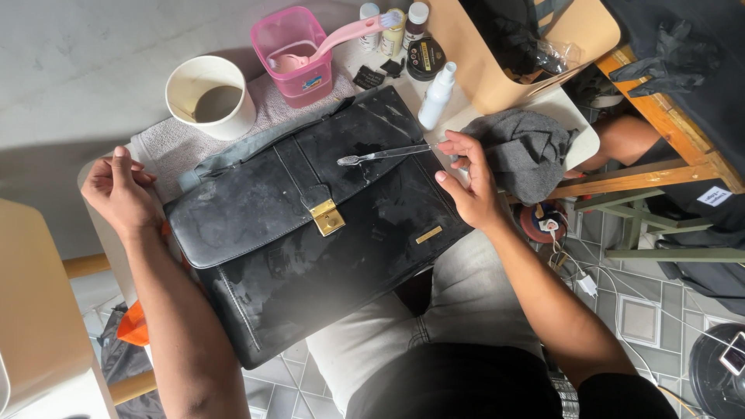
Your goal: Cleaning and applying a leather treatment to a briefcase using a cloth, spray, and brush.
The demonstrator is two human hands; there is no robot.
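Note:
A black leather briefcase (310,233) with a brass clasp (327,216) lies across a small white table and my lap, its surface streaked and wet-looking. My right hand (469,180) holds a clear toothbrush (380,155) by the handle, with the bristle end over the top of the flap. My left hand (118,188) rests at the briefcase's left end, fingers curled, next to its corner. A grey strap (256,147) runs along the bag's far edge.
A white cup (209,97), a pink container (295,54) with a pink brush, small bottles (394,27), a dark tin (425,58) and a white spray bottle (437,97) stand behind the bag. A grey cloth (524,151) lies at right. Wooden furniture and cables sit on the tiled floor at right.

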